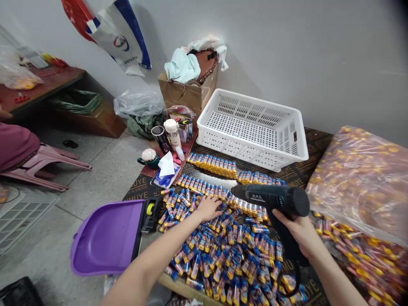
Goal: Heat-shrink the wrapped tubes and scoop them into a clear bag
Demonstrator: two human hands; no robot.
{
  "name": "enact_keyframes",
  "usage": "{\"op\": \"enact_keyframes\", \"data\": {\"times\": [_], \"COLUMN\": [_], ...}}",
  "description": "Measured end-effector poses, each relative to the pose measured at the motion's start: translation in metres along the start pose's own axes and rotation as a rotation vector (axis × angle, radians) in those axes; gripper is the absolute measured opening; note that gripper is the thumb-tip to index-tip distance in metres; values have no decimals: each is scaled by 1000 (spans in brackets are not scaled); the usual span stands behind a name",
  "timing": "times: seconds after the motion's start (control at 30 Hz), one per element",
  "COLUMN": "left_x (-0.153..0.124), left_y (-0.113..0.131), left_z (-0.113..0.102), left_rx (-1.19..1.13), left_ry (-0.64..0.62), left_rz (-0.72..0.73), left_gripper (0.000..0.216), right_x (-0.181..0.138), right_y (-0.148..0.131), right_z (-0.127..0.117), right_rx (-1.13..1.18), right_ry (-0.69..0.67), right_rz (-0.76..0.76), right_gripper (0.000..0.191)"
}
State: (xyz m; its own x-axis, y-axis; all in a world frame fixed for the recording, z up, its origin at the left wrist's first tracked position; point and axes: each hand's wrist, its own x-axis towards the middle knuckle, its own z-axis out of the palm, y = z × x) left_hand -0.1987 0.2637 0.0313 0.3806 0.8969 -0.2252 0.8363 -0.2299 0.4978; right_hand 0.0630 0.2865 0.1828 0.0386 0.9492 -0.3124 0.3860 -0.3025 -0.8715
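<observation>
My right hand (295,231) is wrapped round the handle of a black heat gun (272,199), whose nozzle points left over rows of small blue-and-yellow wrapped tubes (212,163). My left hand (208,208) lies flat with its fingers spread on a loose pile of the same tubes (223,255). The pile covers a dark plywood board (314,146) on the floor. Several tubes stand lined up in rows just beyond my left fingertips.
An empty white plastic basket (253,127) sits behind the rows. A big clear bag of tubes (360,178) lies at right. A purple tray (106,238) lies at left, with cups and bottles (167,138), a paper bag (188,91) and a pink stool (44,163) beyond.
</observation>
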Motion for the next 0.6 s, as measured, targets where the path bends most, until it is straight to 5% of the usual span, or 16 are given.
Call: {"op": "enact_keyframes", "data": {"times": [0.17, 0.43, 0.6], "left_x": [-39, -117, -169], "left_y": [19, 24, 18], "left_z": [-4, -2, 15], "left_rx": [-177, -497, -570], "left_ry": [61, 395, 495], "left_rz": [42, -363, -505], "left_gripper": [30, 22, 21], "right_x": [18, 27, 35], "right_y": [-5, -23, -28], "right_z": [23, 87, 113], "right_rx": [-119, -89, -63], "right_ry": [-182, -318, -337], "right_rz": [-65, -198, -232], "right_gripper": [45, 41, 46]}}
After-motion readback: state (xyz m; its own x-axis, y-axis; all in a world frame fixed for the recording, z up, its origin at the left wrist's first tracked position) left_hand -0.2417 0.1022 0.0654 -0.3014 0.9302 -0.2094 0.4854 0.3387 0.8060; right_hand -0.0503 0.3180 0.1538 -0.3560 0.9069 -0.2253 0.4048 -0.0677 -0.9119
